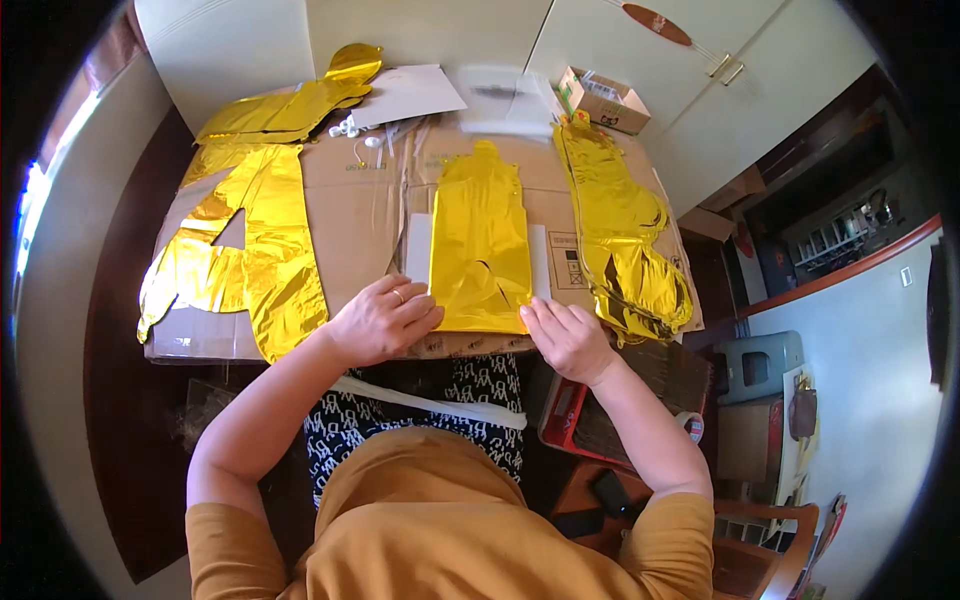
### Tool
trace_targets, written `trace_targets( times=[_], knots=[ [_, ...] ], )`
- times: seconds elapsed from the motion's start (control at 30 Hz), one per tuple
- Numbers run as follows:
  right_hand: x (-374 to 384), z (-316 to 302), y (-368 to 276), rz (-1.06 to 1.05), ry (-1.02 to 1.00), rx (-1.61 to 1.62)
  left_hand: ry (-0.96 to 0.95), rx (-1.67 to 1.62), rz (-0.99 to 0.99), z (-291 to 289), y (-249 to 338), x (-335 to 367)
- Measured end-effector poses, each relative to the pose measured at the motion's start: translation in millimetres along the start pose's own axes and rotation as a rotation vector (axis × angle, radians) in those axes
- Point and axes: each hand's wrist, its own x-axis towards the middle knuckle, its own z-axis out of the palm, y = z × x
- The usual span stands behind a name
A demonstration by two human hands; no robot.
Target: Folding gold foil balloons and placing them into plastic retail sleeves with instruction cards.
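Note:
A flat gold foil balloon (480, 230), folded into a narrow upright strip, lies in front of me on a white sheet (539, 262) that shows along its sides. At its near left corner is my left hand (385, 320), a ring on one finger, with its fingers closed on the foil edge. My right hand (568, 338) pinches the near right corner. Left of them a gold letter A foil balloon (275, 250) lies flat, with more folded gold foil (275, 115) beyond it. On the right rests a crumpled pile of gold foil balloons (620, 220).
Everything lies on a cardboard-covered table (350, 200). At the back are a white card (410, 95), clear plastic bags (500, 95) and a small open carton (604, 100), against cream cabinets (420, 30). A red-edged box (565, 410) and a wooden chair (790, 530) stand at lower right.

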Motion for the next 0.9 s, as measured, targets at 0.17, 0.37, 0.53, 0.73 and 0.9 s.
trace_targets(
  times=[0.17, 0.37, 0.53, 0.73, 0.9],
  knots=[
    [-2.9, -7.5, -14.0, 0.066, -0.089, -0.017, -0.063, -0.217, -0.200, -12.4, 16.0, 3.4],
    [-0.6, -16.6, -37.7, 0.228, -0.263, -0.047, -0.006, -0.289, -0.389, 3.8, 21.5, 21.0],
    [-2.1, -19.8, -61.6, 0.357, -0.414, -0.105, -0.143, -0.212, -0.430, 27.8, 28.6, 50.8],
    [-11.0, -18.4, -71.6, 0.495, -0.454, -0.047, -0.214, -0.121, -0.457, 41.2, 28.5, 47.0],
    [20.4, -37.9, -65.9, 0.694, -0.281, 0.329, -0.246, -0.083, -0.433, 46.1, 25.3, 44.8]
  ],
)
